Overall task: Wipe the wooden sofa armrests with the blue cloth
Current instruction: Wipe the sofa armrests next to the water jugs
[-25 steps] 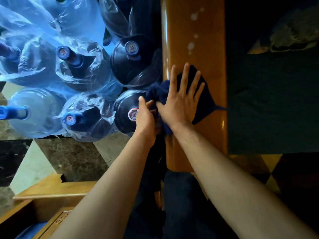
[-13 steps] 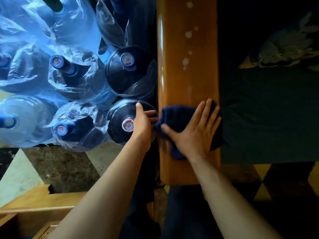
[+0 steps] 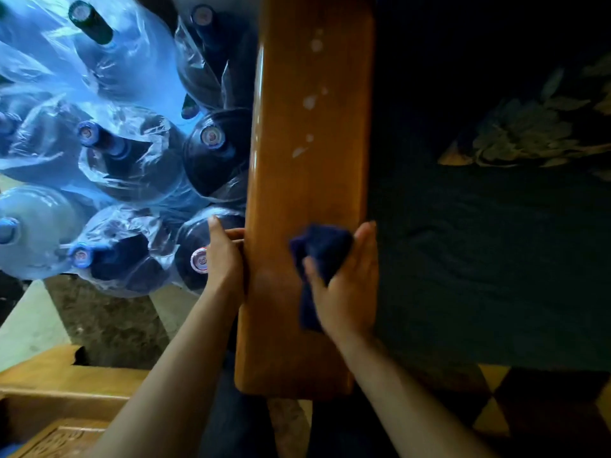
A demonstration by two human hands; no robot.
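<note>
Head view: right hand (image 3: pixel 347 285) gripping cloth (image 3: pixel 319 249)

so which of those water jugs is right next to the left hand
The dark jug with the red-and-white cap, beside the left hand at the armrest's edge. The other jugs sit farther up or farther left.

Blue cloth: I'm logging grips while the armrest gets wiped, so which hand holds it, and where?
The right hand holds the blue cloth bunched in its palm on the armrest; the left hand only grips the armrest's edge.
</note>
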